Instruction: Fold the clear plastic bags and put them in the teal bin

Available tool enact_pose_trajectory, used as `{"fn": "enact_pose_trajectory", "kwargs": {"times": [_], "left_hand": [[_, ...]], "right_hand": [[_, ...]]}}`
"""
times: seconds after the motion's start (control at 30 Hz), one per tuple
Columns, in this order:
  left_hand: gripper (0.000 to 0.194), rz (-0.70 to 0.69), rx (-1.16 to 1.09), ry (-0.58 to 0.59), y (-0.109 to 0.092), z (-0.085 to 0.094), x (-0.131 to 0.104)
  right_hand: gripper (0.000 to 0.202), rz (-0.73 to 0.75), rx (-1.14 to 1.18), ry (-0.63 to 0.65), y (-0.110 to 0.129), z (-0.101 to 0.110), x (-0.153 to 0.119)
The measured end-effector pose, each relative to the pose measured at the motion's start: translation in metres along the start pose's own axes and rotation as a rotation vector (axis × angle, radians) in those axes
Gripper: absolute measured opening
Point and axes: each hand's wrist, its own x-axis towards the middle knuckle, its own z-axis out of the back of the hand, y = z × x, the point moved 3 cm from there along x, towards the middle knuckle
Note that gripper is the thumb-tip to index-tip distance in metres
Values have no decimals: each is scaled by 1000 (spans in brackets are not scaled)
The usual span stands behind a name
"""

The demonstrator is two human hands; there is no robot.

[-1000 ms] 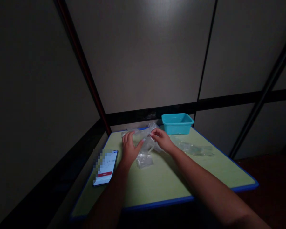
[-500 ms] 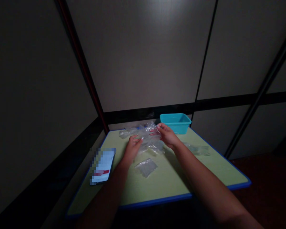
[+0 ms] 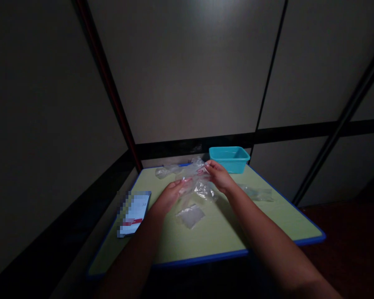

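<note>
Each grip [image 3: 168, 196] [image 3: 220, 176] holding clear plastic [image 3: 190, 171], blue-edged green table [image 3: 215, 234], dim panelled wall [image 3: 190, 83]

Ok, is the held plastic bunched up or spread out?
Spread, at least partly: the clear plastic reaches from the left hand to the right hand, fingers showing through it. Whether fully, cannot tell.

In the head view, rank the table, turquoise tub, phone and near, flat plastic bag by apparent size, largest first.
1. Table
2. Turquoise tub and phone: too alike to rank; the phone lies nearer the camera
3. Flat plastic bag
</note>
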Motion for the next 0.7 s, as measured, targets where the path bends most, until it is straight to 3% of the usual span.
{"fn": "enact_pose_trajectory", "kwargs": {"times": [0.17, 0.37, 0.5, 0.7], "left_hand": [[49, -132, -14, -191, -12, 11, 1], [61, -194, 39, -367, -21, 20, -3], [56, -214, 74, -422, -23, 21, -5], [39, -152, -26, -398, -26, 19, -7]], "right_hand": [[42, -27, -164, -185, -4, 6, -1], [44, -185, -449, -11, -14, -9, -10], [44, -156, -573, 107, -29, -21, -14], [42, -117, -500, 52, -30, -24, -14]]}}
